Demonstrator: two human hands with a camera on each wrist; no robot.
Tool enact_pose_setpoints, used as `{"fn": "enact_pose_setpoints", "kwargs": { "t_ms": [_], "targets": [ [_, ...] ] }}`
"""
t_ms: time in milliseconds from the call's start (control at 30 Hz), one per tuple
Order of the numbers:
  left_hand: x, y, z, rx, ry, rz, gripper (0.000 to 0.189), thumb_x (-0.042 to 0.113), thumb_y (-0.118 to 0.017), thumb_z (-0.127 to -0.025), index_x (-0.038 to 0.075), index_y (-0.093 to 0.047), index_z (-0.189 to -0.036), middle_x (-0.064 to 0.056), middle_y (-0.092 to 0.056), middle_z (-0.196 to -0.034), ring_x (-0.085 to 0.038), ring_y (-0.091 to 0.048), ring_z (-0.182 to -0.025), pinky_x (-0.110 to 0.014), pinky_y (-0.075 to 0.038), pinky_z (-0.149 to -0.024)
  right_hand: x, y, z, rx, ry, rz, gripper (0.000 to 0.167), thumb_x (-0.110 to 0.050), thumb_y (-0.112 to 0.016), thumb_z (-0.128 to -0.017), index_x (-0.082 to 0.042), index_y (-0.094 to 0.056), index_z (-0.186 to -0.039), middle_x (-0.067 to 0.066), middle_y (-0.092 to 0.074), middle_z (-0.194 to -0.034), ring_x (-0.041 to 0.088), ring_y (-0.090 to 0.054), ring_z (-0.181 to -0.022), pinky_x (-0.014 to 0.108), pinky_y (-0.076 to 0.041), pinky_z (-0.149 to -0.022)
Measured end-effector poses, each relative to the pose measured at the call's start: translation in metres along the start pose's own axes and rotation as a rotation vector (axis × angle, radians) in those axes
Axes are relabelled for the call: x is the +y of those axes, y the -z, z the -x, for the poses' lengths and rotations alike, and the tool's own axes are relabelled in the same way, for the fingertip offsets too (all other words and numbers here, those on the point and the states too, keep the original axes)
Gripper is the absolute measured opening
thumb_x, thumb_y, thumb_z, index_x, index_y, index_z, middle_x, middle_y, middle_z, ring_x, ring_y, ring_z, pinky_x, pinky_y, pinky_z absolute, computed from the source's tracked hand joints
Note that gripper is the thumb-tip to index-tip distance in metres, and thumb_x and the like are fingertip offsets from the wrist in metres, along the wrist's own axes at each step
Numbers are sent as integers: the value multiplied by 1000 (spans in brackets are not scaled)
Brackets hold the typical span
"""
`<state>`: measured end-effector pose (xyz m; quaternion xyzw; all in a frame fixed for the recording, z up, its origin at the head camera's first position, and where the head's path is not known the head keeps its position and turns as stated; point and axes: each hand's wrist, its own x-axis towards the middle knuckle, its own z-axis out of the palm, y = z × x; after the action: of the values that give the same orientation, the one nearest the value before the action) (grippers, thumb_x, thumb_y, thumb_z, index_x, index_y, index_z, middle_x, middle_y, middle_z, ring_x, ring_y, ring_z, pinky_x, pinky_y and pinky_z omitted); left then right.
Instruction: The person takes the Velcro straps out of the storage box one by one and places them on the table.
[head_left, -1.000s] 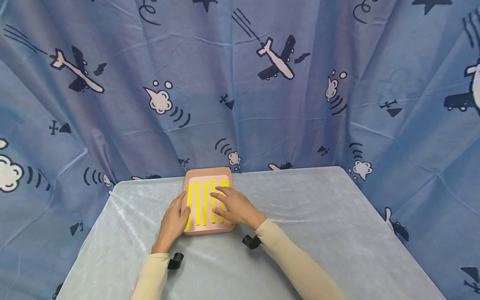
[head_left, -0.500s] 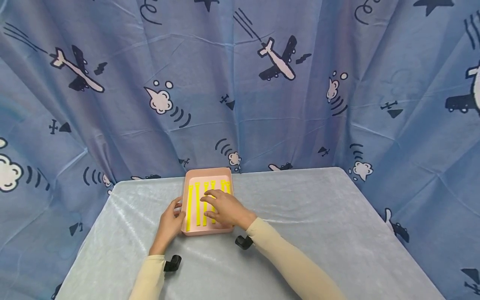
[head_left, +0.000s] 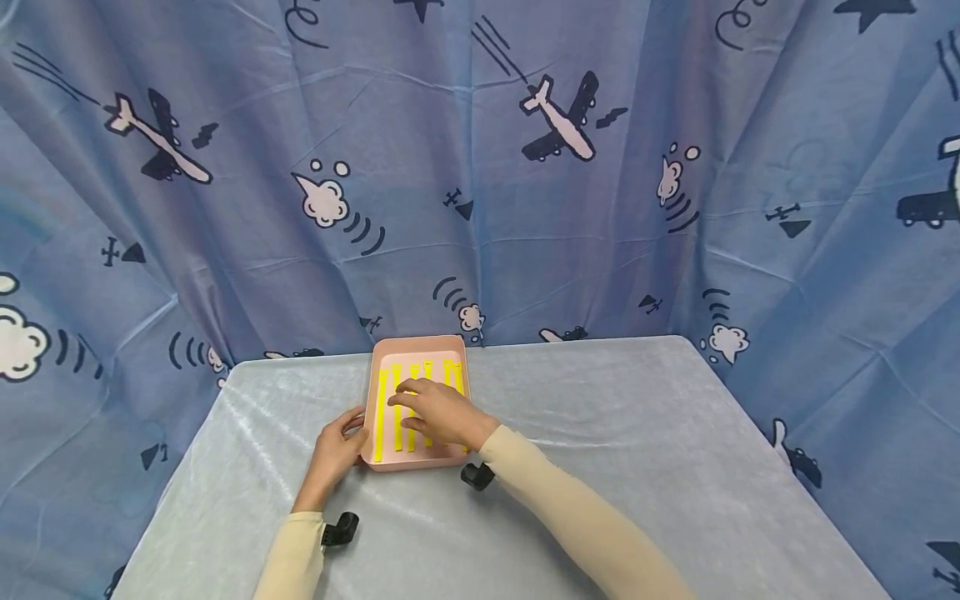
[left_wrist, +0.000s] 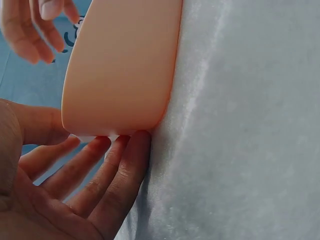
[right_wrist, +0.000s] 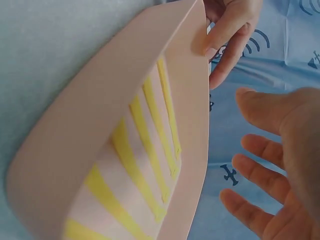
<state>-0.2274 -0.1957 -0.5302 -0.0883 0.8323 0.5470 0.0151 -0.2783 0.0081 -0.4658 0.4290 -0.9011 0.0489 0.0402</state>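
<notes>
A: From the left, what was the left hand (head_left: 334,450) doing?

B: Its fingertips rested against the outside of the left wall of the pink rectangular tray (head_left: 417,466), thumb up at the rim. The fingers were fairly straight, touching rather than clasping.

A: How would the tray have handled?

B: As light, stiff plastic, I judged, and apt to slide if pushed from one side only. Both long walls, just under the rim, looked like the places to take hold.

A: And inside it?

B: Six yellow strips (head_left: 380,417) lay side by side along the tray's length, the two rightmost close together. They seemed thin, nearly weightless and probably bendy, so awkward to lift off the tray's floor. The wider far ends promised the best pinch. I couldn't tell whether they were loose or stuck down.

A: The right hand (head_left: 442,414)?

B: It hung above the tray, reaching in over the right wall, fingers spread and holding nothing.

A: Beyond that?

B: The grey cloth-covered table (head_left: 660,450) under the tray stretched away to its right, and an airplane-print curtain (head_left: 600,267) hung behind it.
</notes>
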Motion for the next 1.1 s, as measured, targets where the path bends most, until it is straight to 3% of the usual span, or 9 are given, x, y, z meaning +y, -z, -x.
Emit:
{"fn": "enact_pose_setpoints", "kwargs": {
  "t_ms": [200, 600, 1100],
  "targets": [
    [0, 0, -2, -2, -8, -6, 47, 10, -54, -99, 6, -47, -146, -26, -53, -140, -35, -65, -111, -31, -56, -62, -4, 3, -14, -41, 39, 29, 44, -37, -65, -94, -24, -58, -136, -1, -57, -139, 16, -55, -127, 31, -48, -103],
    [-2, -2, -1, 13, -19, -24, 45, 10, -53, -99, 8, -49, -144, -25, -55, -138, -33, -65, -109, -29, -55, -62, -5, -9, -30, -210, 77, 154, 48, -40, -64, -94, -32, -54, -140, -4, -54, -139, 15, -56, -121, 31, -52, -96],
    [-4, -2, -1, 38, -26, -49, 45, 9, -54, -98, 7, -51, -143, -24, -57, -136, -30, -67, -104, -27, -53, -59, -3, -19, -51, -336, 82, 160, 47, -29, -66, -95, -36, -52, -140, -6, -52, -143, 15, -52, -126, 33, -48, -102]
  ]
}}
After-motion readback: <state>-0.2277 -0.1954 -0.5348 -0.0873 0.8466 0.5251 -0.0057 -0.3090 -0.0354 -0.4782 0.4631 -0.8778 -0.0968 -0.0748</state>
